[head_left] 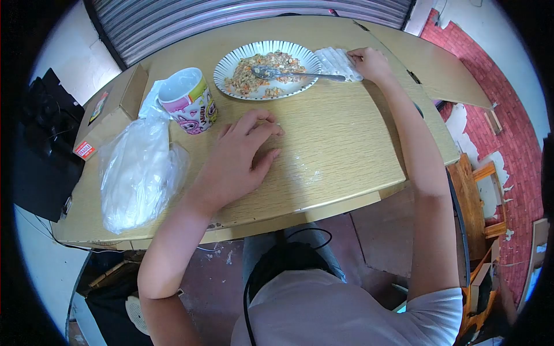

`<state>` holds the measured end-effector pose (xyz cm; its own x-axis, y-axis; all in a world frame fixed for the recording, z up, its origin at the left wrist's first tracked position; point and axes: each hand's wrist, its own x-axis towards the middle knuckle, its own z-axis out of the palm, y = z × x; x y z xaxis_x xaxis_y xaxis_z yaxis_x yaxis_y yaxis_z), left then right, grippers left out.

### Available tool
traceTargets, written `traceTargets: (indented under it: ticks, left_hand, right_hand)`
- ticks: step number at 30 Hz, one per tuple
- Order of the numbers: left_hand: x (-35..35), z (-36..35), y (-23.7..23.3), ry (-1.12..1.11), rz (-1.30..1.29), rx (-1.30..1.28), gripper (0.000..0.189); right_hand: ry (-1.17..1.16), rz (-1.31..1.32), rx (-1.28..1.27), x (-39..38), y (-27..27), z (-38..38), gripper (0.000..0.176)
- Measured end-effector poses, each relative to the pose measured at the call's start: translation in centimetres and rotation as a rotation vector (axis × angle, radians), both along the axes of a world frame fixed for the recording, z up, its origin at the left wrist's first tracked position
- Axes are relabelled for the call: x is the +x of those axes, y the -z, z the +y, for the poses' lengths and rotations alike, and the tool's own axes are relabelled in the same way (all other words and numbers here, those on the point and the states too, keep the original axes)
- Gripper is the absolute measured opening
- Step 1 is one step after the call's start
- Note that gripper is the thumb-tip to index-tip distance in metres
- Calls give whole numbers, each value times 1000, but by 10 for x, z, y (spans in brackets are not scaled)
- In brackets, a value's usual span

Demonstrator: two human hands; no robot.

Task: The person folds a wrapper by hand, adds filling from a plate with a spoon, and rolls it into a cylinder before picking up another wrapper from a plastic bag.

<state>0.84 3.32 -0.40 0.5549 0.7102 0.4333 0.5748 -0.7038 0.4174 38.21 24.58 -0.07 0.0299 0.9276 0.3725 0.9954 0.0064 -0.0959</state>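
Note:
My left hand (239,153) rests on the wooden table, its fingers loosely bent, thumb apart and nothing held. Just beyond it stands a mug (196,109) with a pink and yellow cartoon print. At the far right of the table, my right hand (372,64) has its fingers closed at the edge of a white, ridged packet in clear plastic (339,64); its contents are hard to make out. Beside that packet sits a white fluted paper plate (224,64) of fried rice (248,81). A metal spoon (265,72) lies in the rice, its handle reaching over the rim toward the packet.
A knotted white plastic bag (138,179) lies at the left, near the table's front edge. Behind it are a cardboard box (112,106) and a black object (46,144). The table (323,155) has a hinged leaf (430,60) at the right. A metal shutter (242,20) stands behind.

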Motion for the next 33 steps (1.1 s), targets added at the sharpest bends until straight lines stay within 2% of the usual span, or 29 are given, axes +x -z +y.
traceTargets:
  ticks: [6,8,12,14,16,18,20,21,23,26,30,32,33]
  left_hand:
    - [-1,1,0,-14,-34,-67,29]
    - [-3,1,0,-2,4,64,29]
    - [-9,-5,-4,-30,-55,128,28]
    - [-12,-18,-19,-58,-58,262,22]
    - [-24,-41,-31,-97,-121,230,19]
    - [-43,-63,-35,-123,-185,202,16]
    - [-68,-79,-35,-328,-200,284,15]
    - [-80,-82,-34,-326,-199,285,15]
    - [-101,-85,-28,-573,-220,219,19]
    - [-113,-83,-18,-693,-97,324,24]
    - [-123,-83,8,-680,-19,245,22]
    - [-132,-81,13,-648,-151,226,19]
    - [-132,-80,7,-647,-151,225,19]
  right_hand:
    - [-30,0,1,-3,-6,-9,29]
    - [34,9,92,-5,-7,-11,28]
    - [-102,183,289,13,-12,-10,27]
    - [-147,256,342,10,-16,-11,27]
    - [-212,402,391,7,-21,-14,26]
    - [-251,422,437,2,-26,-17,25]
    - [-285,445,484,-4,-29,-20,25]
    - [-316,456,509,-7,-30,-22,24]
    - [-346,465,534,-11,-31,-25,23]
    - [-352,481,562,-14,-33,-28,22]
    - [-406,496,614,-18,-43,-35,21]
    - [-453,533,643,-21,-50,-43,21]
    - [-589,553,693,-41,-65,-62,20]
